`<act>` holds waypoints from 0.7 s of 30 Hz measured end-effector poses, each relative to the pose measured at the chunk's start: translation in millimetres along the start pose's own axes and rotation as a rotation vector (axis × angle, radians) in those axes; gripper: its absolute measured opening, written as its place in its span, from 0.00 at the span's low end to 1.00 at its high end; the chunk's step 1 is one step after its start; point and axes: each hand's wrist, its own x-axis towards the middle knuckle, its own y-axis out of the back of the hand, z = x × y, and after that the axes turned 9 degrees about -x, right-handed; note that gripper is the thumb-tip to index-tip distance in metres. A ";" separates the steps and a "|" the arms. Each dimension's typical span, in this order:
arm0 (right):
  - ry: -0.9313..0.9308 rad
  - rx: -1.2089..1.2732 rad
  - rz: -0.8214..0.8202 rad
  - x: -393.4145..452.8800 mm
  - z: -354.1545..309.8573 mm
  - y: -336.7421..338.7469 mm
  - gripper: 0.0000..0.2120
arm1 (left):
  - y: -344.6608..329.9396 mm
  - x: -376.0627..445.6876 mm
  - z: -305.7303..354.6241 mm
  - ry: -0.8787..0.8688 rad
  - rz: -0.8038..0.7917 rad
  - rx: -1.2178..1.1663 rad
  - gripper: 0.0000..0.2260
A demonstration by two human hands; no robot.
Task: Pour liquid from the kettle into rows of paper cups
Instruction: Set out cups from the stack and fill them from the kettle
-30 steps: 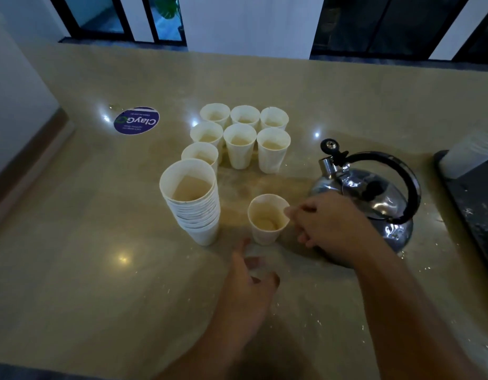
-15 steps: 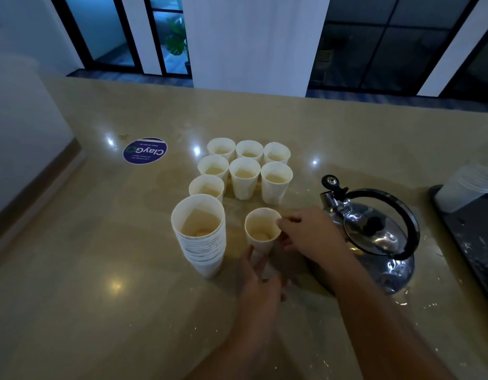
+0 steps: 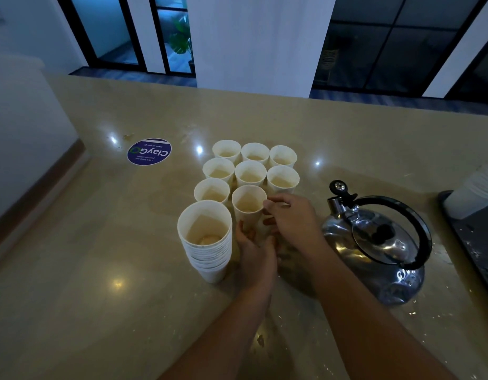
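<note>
Head view: both hands closed around one paper cup [image 3: 248, 205] in the middle of the third row, right hand [image 3: 293, 224] pinching its rim from the right side, left hand [image 3: 255, 249] wrapped narrow around its lower wall. Just behind it, two full rows of three cups [image 3: 250, 172], each showing pale liquid low inside; just left, the third row's first cup [image 3: 211, 190]; no cup yet at the third row's right end. Nearest the camera on the left, a tall stack of spare cups [image 3: 206, 237], close beside the left hand's knuckles. Steel kettle [image 3: 374, 242] upright on the beige counter [image 3: 100, 270], well right of the rows, black handle arched over it, untouched. Likely risks: squeezing the thin rim and buckling the wall, slopping liquid; nudging the neighbouring filled cups while sliding this one in; knocking the stack with the left wrist. Counter near the kettle already speckled with droplets, so a wet, slippery base probable.
</note>
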 end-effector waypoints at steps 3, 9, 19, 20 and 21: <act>0.008 -0.007 0.022 0.8 -0.6 -3.8 0.08 | 4.4 4.7 -6.4 -0.051 -0.023 0.029 0.40; 0.095 0.070 0.048 -26.0 5.6 -6.1 0.10 | 21.9 -45.3 -0.2 -0.031 -0.169 -0.028 0.24; 0.610 0.082 -0.109 -90.7 -22.7 6.8 0.12 | 103.1 -98.7 9.7 -1.028 0.129 0.161 0.30; 0.652 0.025 -0.136 -92.4 -27.8 7.1 0.12 | 106.4 -90.3 14.9 -1.027 0.176 0.169 0.33; 0.664 -0.033 -0.164 -93.0 -32.6 7.2 0.12 | 108.0 -83.0 23.2 -0.992 0.202 0.190 0.35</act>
